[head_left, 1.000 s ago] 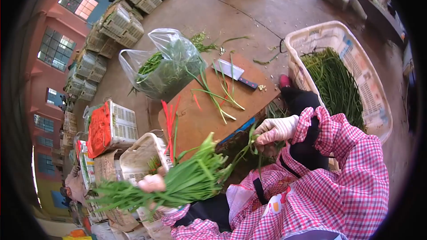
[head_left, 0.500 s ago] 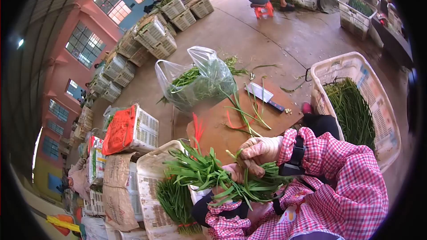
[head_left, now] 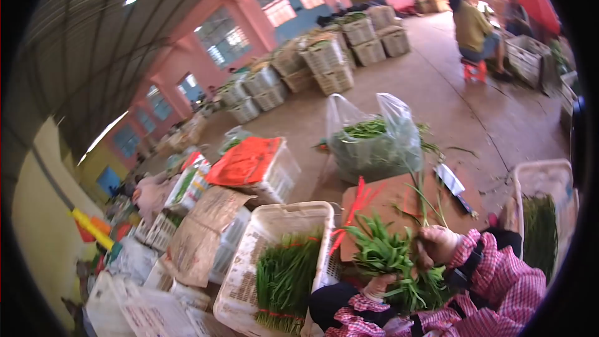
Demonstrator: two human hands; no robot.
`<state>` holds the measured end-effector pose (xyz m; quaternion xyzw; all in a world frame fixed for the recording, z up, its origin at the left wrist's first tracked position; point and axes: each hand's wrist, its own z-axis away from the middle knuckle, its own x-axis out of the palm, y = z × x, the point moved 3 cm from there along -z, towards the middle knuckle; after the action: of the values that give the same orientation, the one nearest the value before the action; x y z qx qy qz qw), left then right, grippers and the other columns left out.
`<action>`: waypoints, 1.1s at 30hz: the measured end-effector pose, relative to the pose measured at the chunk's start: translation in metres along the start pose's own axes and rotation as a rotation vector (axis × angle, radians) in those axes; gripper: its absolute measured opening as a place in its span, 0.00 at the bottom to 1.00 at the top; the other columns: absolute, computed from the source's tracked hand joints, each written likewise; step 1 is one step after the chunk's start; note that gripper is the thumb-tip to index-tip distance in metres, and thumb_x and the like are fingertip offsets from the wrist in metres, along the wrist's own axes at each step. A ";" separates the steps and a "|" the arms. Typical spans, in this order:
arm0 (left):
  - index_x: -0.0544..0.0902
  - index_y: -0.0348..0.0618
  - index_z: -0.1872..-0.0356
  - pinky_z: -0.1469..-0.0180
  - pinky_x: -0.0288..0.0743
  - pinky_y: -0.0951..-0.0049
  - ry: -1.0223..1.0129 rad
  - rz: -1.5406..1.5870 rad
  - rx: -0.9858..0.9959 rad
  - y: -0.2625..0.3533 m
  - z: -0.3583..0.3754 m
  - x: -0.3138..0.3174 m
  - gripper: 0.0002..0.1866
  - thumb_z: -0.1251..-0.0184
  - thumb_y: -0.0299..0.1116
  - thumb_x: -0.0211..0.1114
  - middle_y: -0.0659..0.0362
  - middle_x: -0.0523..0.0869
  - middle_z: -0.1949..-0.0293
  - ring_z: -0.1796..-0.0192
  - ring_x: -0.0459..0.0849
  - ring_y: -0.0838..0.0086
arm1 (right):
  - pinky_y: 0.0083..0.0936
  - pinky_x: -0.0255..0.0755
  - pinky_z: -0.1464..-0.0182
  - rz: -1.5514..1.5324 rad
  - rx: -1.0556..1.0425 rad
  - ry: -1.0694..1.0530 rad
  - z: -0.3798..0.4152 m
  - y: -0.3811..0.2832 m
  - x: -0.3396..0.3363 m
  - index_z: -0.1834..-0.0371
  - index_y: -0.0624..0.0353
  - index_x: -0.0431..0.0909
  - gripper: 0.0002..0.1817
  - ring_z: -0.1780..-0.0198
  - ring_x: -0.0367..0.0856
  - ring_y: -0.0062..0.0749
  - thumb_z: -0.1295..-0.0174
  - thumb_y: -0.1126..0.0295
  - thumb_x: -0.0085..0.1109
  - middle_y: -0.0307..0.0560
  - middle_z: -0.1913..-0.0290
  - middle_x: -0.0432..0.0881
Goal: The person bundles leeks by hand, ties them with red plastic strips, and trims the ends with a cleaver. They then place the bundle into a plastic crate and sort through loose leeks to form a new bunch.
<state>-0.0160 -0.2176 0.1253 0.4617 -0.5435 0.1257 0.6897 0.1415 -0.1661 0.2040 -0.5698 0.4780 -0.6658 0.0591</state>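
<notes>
Left hand: at the lower right of the frame, the left hand (head_left: 379, 287) appears wrapped about the near side of the leafy bunch (head_left: 377, 249) — most of its fingers lie hidden under leaves. A firm but uncrushing hold seems best here, since soft blades bruise easily.

Right hand: the right hand (head_left: 438, 244) is bent at the bunch's right edge, fingertips pointing down; whether they pinch a stalk or only rest against it cannot be told. Small fingertip moves, with the other hand steady, would likely disturb the leaves least.

Leafy bunch: right of centre in the lower frame, its blades fanned to the left and downward, in front of the board. Gathering the splayed blades into one direction should make it easier to control.

Board: the brown board (head_left: 387, 203) lies just beyond the bunch, bearing loose stalks (head_left: 426, 203); keeping these apart from the bunch avoids mixing.

Knife: the knife (head_left: 449, 179) lies at the board's upper right, blade toward the top of the frame — wrists are best kept clear of it.

Red strips: red strips (head_left: 357, 203) lie along the board's left edge, near the bunch.

White crate: at lower centre, the white crate (head_left: 315, 207) holds red-banded greens (head_left: 284, 274).

Plastic bag: beyond the board, the clear plastic bag (head_left: 374, 150) stands filled with greens.
</notes>
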 end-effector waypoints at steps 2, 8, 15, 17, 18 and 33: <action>0.72 0.40 0.51 0.53 0.71 0.64 0.183 -0.183 0.061 0.006 0.004 -0.015 0.25 0.49 0.40 0.68 0.55 0.77 0.60 0.57 0.77 0.65 | 0.38 0.75 0.65 -0.047 -0.001 0.026 -0.004 0.001 -0.002 0.73 0.65 0.79 0.26 0.75 0.79 0.42 0.34 0.50 0.48 0.53 0.79 0.80; 0.71 0.41 0.62 0.65 0.59 0.72 -0.362 -0.318 0.165 0.017 -0.011 0.029 0.22 0.46 0.48 0.65 0.61 0.67 0.71 0.69 0.65 0.73 | 0.40 0.75 0.73 -0.144 0.018 0.161 -0.006 0.010 -0.025 0.69 0.61 0.80 0.20 0.79 0.80 0.46 0.36 0.53 0.53 0.55 0.78 0.81; 0.75 0.37 0.65 0.49 0.71 0.57 -0.231 -0.139 0.286 0.034 0.001 0.012 0.22 0.46 0.48 0.66 0.54 0.75 0.69 0.59 0.75 0.62 | 0.40 0.74 0.74 -0.069 -0.080 0.228 -0.007 -0.008 -0.004 0.74 0.60 0.74 0.26 0.84 0.73 0.42 0.36 0.45 0.48 0.51 0.84 0.76; 0.74 0.39 0.69 0.48 0.69 0.56 -0.272 -0.247 0.378 0.040 -0.005 0.004 0.18 0.42 0.47 0.62 0.57 0.73 0.74 0.66 0.75 0.64 | 0.39 0.70 0.78 -0.074 -0.140 0.292 -0.008 -0.011 0.002 0.71 0.59 0.73 0.26 0.85 0.72 0.39 0.36 0.44 0.47 0.49 0.84 0.76; 0.74 0.41 0.68 0.49 0.68 0.56 -0.007 -0.293 0.458 0.035 -0.001 -0.023 0.17 0.40 0.46 0.61 0.57 0.74 0.74 0.68 0.75 0.64 | 0.39 0.68 0.80 -0.072 -0.173 0.271 -0.008 -0.015 -0.001 0.70 0.58 0.74 0.25 0.85 0.72 0.38 0.36 0.44 0.47 0.47 0.83 0.76; 0.73 0.41 0.68 0.50 0.67 0.59 -0.202 -0.299 0.417 0.063 -0.002 -0.014 0.18 0.41 0.46 0.62 0.59 0.72 0.72 0.72 0.71 0.70 | 0.38 0.75 0.58 1.834 1.093 -0.044 0.067 -0.010 -0.007 0.50 0.60 0.76 0.28 0.63 0.82 0.49 0.44 0.48 0.60 0.57 0.63 0.83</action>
<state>-0.0625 -0.1776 0.1451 0.6788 -0.4978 0.0851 0.5331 0.2034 -0.1949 0.1995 0.0995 0.3595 -0.4805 0.7937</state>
